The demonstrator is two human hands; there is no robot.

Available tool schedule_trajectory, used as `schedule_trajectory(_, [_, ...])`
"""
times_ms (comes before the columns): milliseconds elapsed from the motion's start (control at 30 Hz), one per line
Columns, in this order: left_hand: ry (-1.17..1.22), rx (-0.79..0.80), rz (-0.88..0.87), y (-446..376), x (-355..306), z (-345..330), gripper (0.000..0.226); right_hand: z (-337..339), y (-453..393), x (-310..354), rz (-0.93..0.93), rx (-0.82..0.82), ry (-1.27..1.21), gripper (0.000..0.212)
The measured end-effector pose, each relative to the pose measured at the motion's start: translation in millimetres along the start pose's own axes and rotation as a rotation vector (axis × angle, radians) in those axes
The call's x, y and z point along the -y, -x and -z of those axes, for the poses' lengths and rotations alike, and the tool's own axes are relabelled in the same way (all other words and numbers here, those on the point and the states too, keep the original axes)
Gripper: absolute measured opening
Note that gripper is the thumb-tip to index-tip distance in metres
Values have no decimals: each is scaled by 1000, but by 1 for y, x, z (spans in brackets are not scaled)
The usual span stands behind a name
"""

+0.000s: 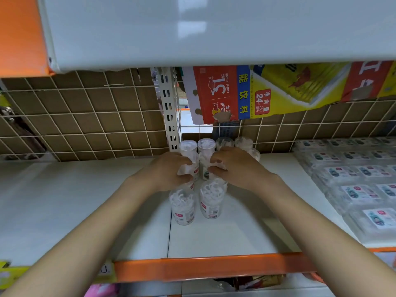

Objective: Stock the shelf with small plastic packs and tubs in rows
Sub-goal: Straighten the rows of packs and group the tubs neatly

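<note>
Clear plastic floss-pick tubs stand in short rows mid-shelf; the left hand grips one tub and the right hand grips its neighbour, apparently squaring the second row. Next, likely release and align the two near tubs. White shelf, flat packs on the right, wire grid behind.

A shop: a white metal shelf with an orange front rail, rows of clear plastic packs at right, and a red-and-yellow drinks carton behind the far wire grid.
</note>
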State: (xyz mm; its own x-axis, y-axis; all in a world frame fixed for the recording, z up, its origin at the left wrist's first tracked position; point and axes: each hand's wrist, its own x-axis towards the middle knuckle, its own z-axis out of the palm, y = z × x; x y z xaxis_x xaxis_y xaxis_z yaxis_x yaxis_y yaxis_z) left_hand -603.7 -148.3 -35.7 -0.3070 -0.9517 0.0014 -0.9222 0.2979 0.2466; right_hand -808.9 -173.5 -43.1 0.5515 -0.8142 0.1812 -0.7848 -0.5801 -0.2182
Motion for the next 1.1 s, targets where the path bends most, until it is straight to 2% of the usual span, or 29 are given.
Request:
schedule_trajectory(167, [-9, -53, 70, -4, -7, -5, 54, -5, -2, 2, -20, 14, 55, 34])
schedule_trajectory(467, [-67, -114, 130, 0, -16, -4, 58, -1, -1, 1, -25, 49, -11, 29])
schedule_trajectory(533, [-65, -124, 133, 3, -15, -2, 60, 0, 3, 2, -11, 32, -3, 28])
schedule_trajectory(633, [-75, -126, 122, 13, -12, 5, 51, 3, 11, 5, 33, -33, -16, 25])
schedule_trajectory(733, [-62, -91, 56, 26, -9, 5, 46, 1, 20, 11, 114, -33, -74, 27])
schedule_trajectory(867, [-65, 17, 1, 41, -13, -1, 49, -4, 30, 21, 172, 3, -22, 37])
schedule_trajectory(933, [-41, 45, -7, 46, -15, -1, 49, -4, 36, 24, 176, 4, -26, 41])
schedule_trajectory(1000, [2, 83, -30, 51, -15, 1, 36, -4, 41, 25, 161, 19, -40, 47])
schedule_trajectory(1100, [-10, 169, -43, 54, -11, -1, 38, -7, 43, 27, 119, 43, -37, 57])
